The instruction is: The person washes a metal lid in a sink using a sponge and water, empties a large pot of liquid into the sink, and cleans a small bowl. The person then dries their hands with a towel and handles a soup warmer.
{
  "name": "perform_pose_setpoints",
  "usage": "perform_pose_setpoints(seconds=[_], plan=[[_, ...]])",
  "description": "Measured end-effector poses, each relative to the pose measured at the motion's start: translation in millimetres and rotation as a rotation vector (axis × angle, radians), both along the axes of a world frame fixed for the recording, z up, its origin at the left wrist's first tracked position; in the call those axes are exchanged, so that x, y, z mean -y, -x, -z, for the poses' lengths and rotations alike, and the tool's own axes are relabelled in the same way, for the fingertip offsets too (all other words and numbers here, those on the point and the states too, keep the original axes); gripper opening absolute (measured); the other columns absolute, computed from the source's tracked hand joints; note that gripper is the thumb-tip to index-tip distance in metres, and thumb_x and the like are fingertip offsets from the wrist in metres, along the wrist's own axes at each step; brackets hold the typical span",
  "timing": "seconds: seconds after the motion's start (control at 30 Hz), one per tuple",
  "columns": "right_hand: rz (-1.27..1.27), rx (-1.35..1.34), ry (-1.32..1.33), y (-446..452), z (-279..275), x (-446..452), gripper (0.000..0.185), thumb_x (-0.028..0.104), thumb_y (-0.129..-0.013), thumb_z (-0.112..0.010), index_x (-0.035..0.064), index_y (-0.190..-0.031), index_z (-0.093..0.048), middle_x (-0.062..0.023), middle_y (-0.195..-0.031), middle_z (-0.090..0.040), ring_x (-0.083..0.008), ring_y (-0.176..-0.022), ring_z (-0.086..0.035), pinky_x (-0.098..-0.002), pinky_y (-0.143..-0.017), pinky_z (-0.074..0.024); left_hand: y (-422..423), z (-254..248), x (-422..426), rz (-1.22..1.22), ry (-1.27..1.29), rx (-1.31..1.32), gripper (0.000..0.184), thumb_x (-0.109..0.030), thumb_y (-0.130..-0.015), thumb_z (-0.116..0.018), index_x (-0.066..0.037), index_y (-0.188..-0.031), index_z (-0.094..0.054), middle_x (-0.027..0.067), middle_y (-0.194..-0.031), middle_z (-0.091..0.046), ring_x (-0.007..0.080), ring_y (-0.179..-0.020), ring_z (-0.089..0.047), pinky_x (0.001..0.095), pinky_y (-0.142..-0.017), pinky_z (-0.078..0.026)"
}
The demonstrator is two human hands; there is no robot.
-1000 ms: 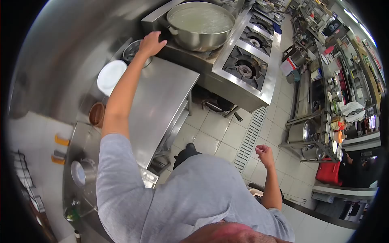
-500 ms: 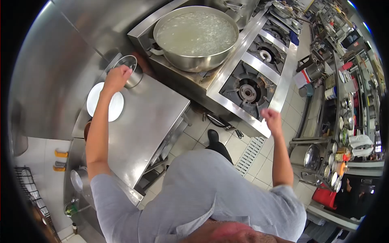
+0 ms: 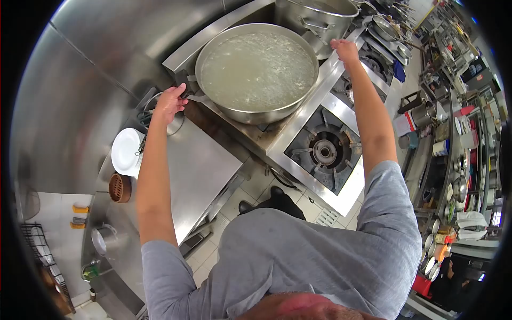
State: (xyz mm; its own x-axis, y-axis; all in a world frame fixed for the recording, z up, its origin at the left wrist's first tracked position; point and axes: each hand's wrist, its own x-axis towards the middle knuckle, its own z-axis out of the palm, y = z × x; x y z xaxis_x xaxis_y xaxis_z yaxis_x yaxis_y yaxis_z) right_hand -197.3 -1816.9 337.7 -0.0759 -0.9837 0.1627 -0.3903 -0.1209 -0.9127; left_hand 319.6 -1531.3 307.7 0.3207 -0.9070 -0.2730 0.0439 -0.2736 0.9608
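Observation:
A wide steel pot [image 3: 266,113] of bubbling, cloudy liquid stands on the range in the head view. My left hand [image 3: 169,104] is at the pot's left loop handle [image 3: 197,98], thumb and fingers apart; whether they touch it is unclear. On the pot's far right side, my right hand [image 3: 346,50] hangs beside the rim with fingers curled, and what they hold, if anything, is hidden. Below my left hand, a steel container [image 3: 176,125] is partly covered by it. A white plate [image 3: 126,151] lies by my left forearm.
A bare gas burner [image 3: 325,152] sits right of the pot, and a taller steel pot [image 3: 314,20] stands behind. The steel worktable [image 3: 200,165] has a brown woven basket [image 3: 120,188] at its left. Shelves with pans line the right side.
My left hand has moved from over the steel container to the pot's handle. My right hand has risen from beside the front burner to the pot's far right side. The view has shifted.

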Motion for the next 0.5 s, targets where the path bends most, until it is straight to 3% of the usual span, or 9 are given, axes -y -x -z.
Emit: perform_pose_setpoints(seconds=[0.07,0.17,0.2,0.3,0.33,0.5], plan=[[-0.065,-0.165,-0.099,-1.0,0.2,26.0,0.026,0.03,-0.084,-0.068,0.0089,-0.099,-0.073,-0.0014,-0.086,-0.067,-0.015,-0.075,-0.055,-0.0325,-0.061,-0.0422,5.8,-1.9,-4.9,-0.003,0.021,-0.003,0.035,-0.045,-0.088,-0.073,-0.016,-0.096,-0.058,-0.0041,-0.085,-0.059,0.0104,-0.073,-0.058,0.0256,-0.061,-0.043],[-0.099,-0.156,-0.106,10.0,28.7,71.2,0.025,0.031,-0.084,-0.069,0.0102,-0.097,-0.073,-0.0015,-0.084,-0.066,-0.0169,-0.074,-0.055,-0.0337,-0.062,-0.0425,0.5,5.7,1.6,-0.014,0.054,-0.021,0.038,-0.044,-0.088,-0.074,-0.013,-0.104,-0.057,-0.0037,-0.087,-0.058,0.0103,-0.073,-0.058,0.0261,-0.061,-0.043],[-0.128,-0.119,-0.044,2.5,24.6,52.6,0.023,0.031,-0.085,-0.069,0.0103,-0.093,-0.073,0.0008,-0.081,-0.063,-0.0137,-0.07,-0.052,-0.0327,-0.06,-0.0404,-1.7,11.1,-0.4,-0.025,0.058,-0.032,0.04,-0.043,-0.088,-0.074,-0.013,-0.107,-0.057,-0.0034,-0.088,-0.058,0.0103,-0.073,-0.058,0.0263,-0.061,-0.043],[-0.25,-0.098,-0.247,4.3,15.9,54.7,0.019,0.03,-0.086,-0.069,0.0108,-0.089,-0.072,0.0042,-0.077,-0.06,-0.009,-0.065,-0.047,-0.0289,-0.058,-0.0372,5.1,5.2,-3.6,-0.05,0.059,-0.06,0.042,-0.041,-0.089,-0.073,-0.01,-0.111,-0.056,-0.0029,-0.088,-0.058,0.0111,-0.075,-0.058,0.0268,-0.061,-0.043],[-0.294,-0.115,-0.225,6.2,15.0,53.6,0.018,0.029,-0.089,-0.068,0.0119,-0.086,-0.07,0.0072,-0.073,-0.056,-0.0054,-0.062,-0.042,-0.0255,-0.057,-0.0344,12.5,-3.5,-6.2,-0.078,0.039,-0.05,0.042,-0.04,-0.089,-0.073,-0.01,-0.112,-0.056,-0.002,-0.088,-0.059,0.0124,-0.076,-0.058,0.0277,-0.062,-0.043],[-0.389,0.065,-0.303,12.5,20.0,66.7,0.019,0.03,-0.093,-0.066,0.0125,-0.085,-0.07,0.0082,-0.07,-0.051,-0.0051,-0.064,-0.042,-0.0235,-0.056,-0.0344,13.8,1.0,-0.4,-0.098,0.081,-0.21,0.032,-0.04,-0.091,-0.07,-0.013,-0.104,-0.059,-0.0023,-0.084,-0.061,0.0138,-0.074,-0.058,0.0286,-0.061,-0.042]])
